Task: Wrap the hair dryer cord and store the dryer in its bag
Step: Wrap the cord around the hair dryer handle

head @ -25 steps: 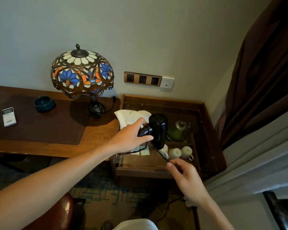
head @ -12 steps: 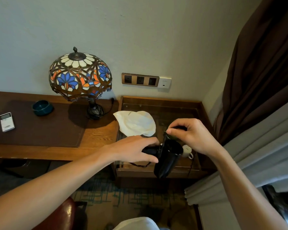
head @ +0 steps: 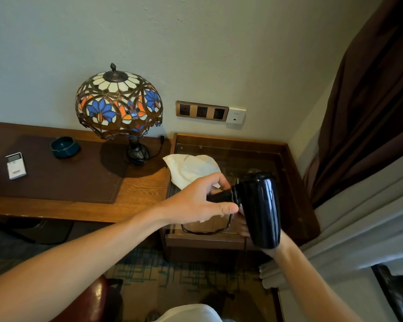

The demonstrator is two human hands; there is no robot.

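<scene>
Above the front edge of the glass-topped side cabinet [head: 289,156], a black hair dryer [head: 261,210] is held in the air, its glossy barrel pointing down and toward the viewer and its handle reaching out to the left. The handle is clasped by the left hand [head: 196,203], fingers over the top and thumb along the near side. The right hand [head: 244,225] is mostly hidden behind and beneath the barrel; only a few fingertips and the wrist can be seen, and whether anything is gripped by it cannot be told. A black cord [head: 205,231] is seen hanging in a loose loop below the left hand, just above the cabinet's front edge. A white cloth bag [head: 191,168] is laid crumpled across the cabinet's rear left corner, overlapping the adjoining desk [head: 140,189], well apart from the dryer. On the desk, a stained-glass lamp [head: 119,105] is stood near the back right corner, a dark teal bowl [head: 65,147] further left, and a white remote [head: 15,166] toward the left edge. A socket panel [head: 201,110] is fixed to the wall above the cabinet, and dark curtains [head: 370,108] are hung at the right.
</scene>
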